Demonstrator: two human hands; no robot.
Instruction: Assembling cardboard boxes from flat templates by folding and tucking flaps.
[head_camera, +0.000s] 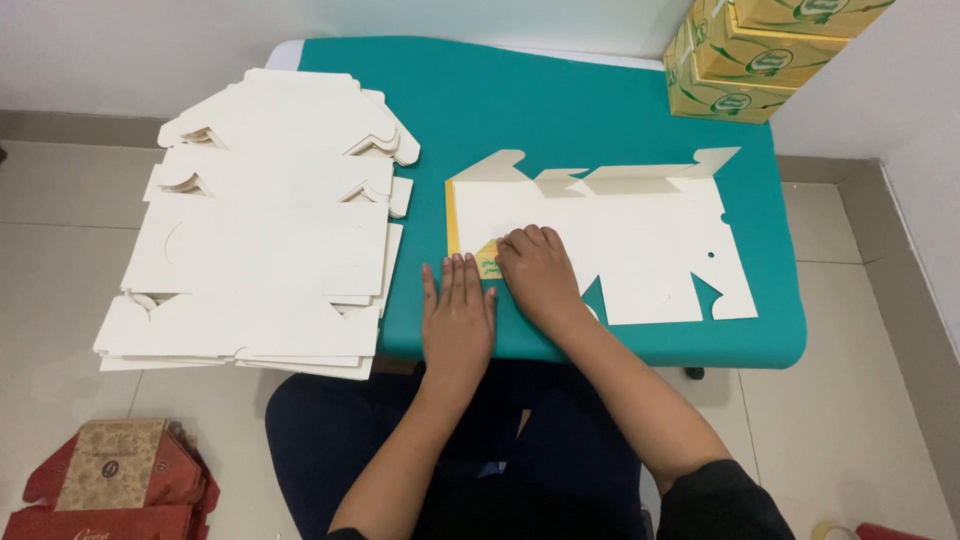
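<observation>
Centrally in the frame, a flat white die-cut cardboard box blank (610, 235) lay unfolded on the teal padded surface (560, 100), its tabs pointing to the upper and lower edges. The right hand (535, 270) pressed down on the blank's lower left corner, its fingers (520, 242) curled and close together over a small folded yellow flap (487, 260). The left hand (458, 315) lay flat just beside it on the surface, fingers straight and pressed together, their tips touching that flap's edge. At the left of the frame, a tall stack of identical white cardboard blanks (265, 225) overhung the surface's edge. Yellow finished cardboard boxes (750, 55) sat stacked at the upper right corner. Red cardboard boxes (110, 485) lay on the floor at lower left.
</observation>
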